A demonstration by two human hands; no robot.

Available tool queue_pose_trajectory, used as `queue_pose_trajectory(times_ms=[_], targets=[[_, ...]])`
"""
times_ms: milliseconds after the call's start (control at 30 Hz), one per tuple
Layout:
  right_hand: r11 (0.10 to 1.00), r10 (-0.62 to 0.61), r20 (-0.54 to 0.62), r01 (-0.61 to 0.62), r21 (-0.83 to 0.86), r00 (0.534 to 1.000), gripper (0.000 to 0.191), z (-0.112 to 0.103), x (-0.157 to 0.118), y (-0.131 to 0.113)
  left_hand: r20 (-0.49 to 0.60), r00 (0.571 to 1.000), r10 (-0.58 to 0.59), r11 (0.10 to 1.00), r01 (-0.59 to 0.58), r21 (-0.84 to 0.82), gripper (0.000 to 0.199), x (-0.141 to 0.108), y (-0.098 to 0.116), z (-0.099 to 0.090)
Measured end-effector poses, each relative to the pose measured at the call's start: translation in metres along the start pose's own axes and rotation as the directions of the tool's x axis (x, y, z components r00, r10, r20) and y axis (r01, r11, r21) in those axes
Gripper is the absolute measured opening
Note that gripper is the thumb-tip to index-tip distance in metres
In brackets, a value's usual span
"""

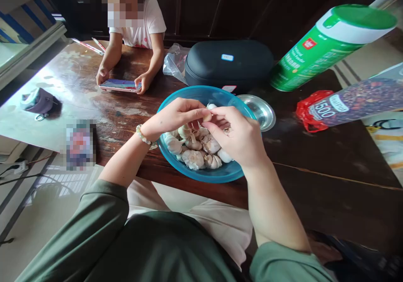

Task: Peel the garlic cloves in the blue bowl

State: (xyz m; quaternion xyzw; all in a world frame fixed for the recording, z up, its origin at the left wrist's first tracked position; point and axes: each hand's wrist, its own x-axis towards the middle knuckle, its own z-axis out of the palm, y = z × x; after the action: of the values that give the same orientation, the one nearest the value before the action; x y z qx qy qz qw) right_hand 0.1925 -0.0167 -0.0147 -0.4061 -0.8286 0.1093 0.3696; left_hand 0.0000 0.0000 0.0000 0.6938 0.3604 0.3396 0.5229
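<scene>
Over a blue plastic bowl [201, 177], my left hand [179, 114] and my right hand [237, 133] meet with their fingertips together. Both are closed in a pinch on a small pale garlic clove [207, 117], partly covered by the fingers. Beneath them, several whole garlic bulbs [192, 159] fill the bowl, some with stalks and papery skin. A beaded bracelet [142, 135] circles my left wrist. My right palm hides part of the bowl's far right side.
A metal dish [260, 112] stands right behind the bowl. Farther back are a black case [229, 61], a green canister [327, 46] and a tall jar [362, 99] by a red bag [315, 109]. Across the wooden table [126, 122], a person [137, 34] holds a phone [121, 85]. A cap [37, 100] lies left.
</scene>
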Motion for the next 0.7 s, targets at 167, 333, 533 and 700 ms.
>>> queue_pose_trajectory(times_ms=[167,333,533,700], targets=[[0.998,0.014,0.002,-0.014,-0.064,1.0,0.019,0.0004,-0.0008,0.0005,0.039,0.999,-0.026,1.0,0.027,-0.014,0.039,-0.0003,0.0001,0.0],[0.994,-0.046,0.007,0.047,-0.094,0.999,0.02,0.0007,-0.0011,-0.0001,0.016,0.998,-0.056,0.996,0.057,-0.064,0.038,0.0,0.0015,0.0006],[0.982,-0.137,-0.038,0.131,-0.135,0.99,0.018,0.0028,0.0,0.0025,-0.008,0.996,-0.085,0.985,0.083,-0.148,0.037,0.0012,0.001,0.0023],[0.97,-0.175,-0.034,0.166,-0.175,0.984,0.013,0.0024,0.0009,0.0024,-0.06,0.996,-0.072,0.976,0.058,-0.209,0.036,0.0017,0.0004,0.0026]])
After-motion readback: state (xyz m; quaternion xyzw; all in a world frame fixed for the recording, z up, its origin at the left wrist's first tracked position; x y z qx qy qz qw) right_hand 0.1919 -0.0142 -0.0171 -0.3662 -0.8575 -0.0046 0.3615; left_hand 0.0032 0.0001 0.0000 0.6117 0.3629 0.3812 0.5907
